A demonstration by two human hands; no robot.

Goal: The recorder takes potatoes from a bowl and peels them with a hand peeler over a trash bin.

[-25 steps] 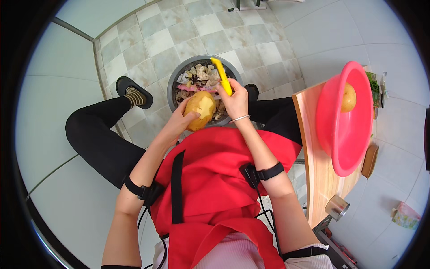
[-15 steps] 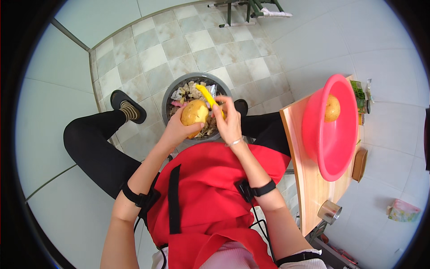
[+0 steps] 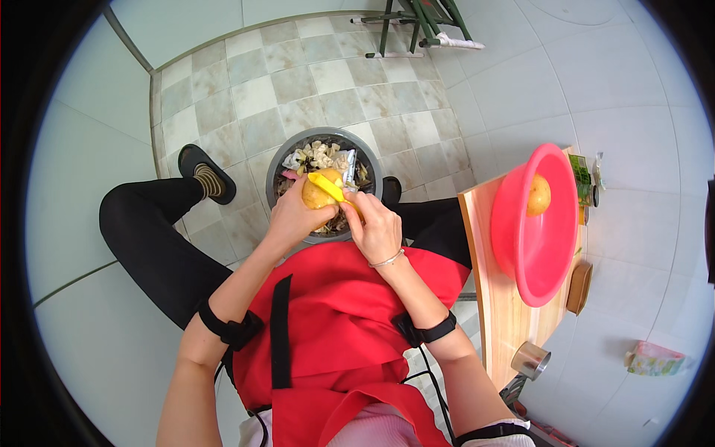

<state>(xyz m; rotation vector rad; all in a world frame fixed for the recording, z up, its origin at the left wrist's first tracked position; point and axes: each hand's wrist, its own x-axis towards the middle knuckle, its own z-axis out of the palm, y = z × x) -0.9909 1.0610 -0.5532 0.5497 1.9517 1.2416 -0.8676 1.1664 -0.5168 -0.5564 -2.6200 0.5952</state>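
A partly peeled potato [image 3: 317, 197] is gripped in my left hand [image 3: 292, 217], with a pale bare patch on its upper side. My right hand [image 3: 377, 229] is closed around a yellow peeler [image 3: 325, 186], whose head lies against the potato. Both hands are over a grey bin [image 3: 275, 160] that stands on the floor between my feet. Inside it are food scraps [image 3: 322, 153], peelings and bits of wrapping. How much of the potato's underside is peeled is hidden by my fingers.
To the right, a wooden table [image 3: 488, 298] holds a pink basin [image 3: 555, 253] with another potato [image 3: 538, 195] in it. A metal cup [image 3: 530, 360] stands at its near end. Beyond the bin, a green-framed folding stool [image 3: 417, 22] rests by the wall.
My right hand has brought the peeler down and left, from above the potato's right side onto its surface. The view has shifted slightly.
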